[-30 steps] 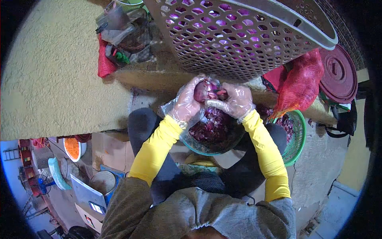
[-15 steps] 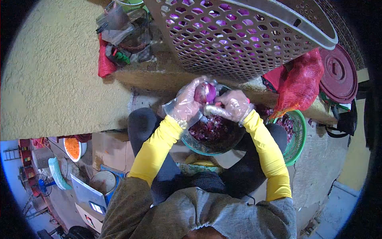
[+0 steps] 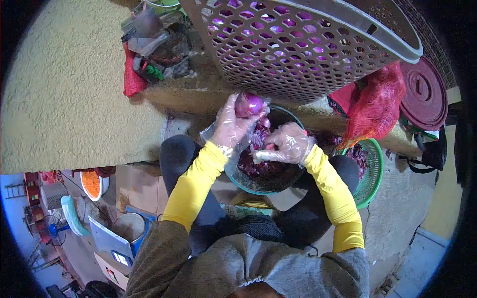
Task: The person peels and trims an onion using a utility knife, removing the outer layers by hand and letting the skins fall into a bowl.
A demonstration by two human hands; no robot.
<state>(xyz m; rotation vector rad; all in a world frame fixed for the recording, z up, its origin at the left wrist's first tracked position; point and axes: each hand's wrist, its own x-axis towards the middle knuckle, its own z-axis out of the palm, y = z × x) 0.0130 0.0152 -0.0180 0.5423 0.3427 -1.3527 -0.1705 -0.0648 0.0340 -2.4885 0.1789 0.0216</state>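
My left hand (image 3: 232, 124), in a clear plastic glove, is closed around a purple-red onion (image 3: 250, 105) with a shiny, smooth side facing up. My right hand (image 3: 285, 144), gloved the same way, is curled with its fingers closed. Small bits of pinkish red show at its thumb and at its outer edge; what it grips is mostly hidden. Both hands are above a dark basin (image 3: 247, 186) with a teal rim, between my knees. Purple onion skins (image 3: 258, 166) lie in the basin.
A large perforated basket (image 3: 298, 74) of onions stands on the ledge ahead. Beside it are a red mesh sack (image 3: 375, 107) and a maroon lid (image 3: 422, 92). At right, a green colander (image 3: 370, 186) holds skins. A white bowl (image 3: 103, 186) with orange shreds sits far left.
My left hand has tipped forward with the onion, away from the right hand. My right hand has dropped slightly toward me, and a gap has opened between the hands, showing skins below.
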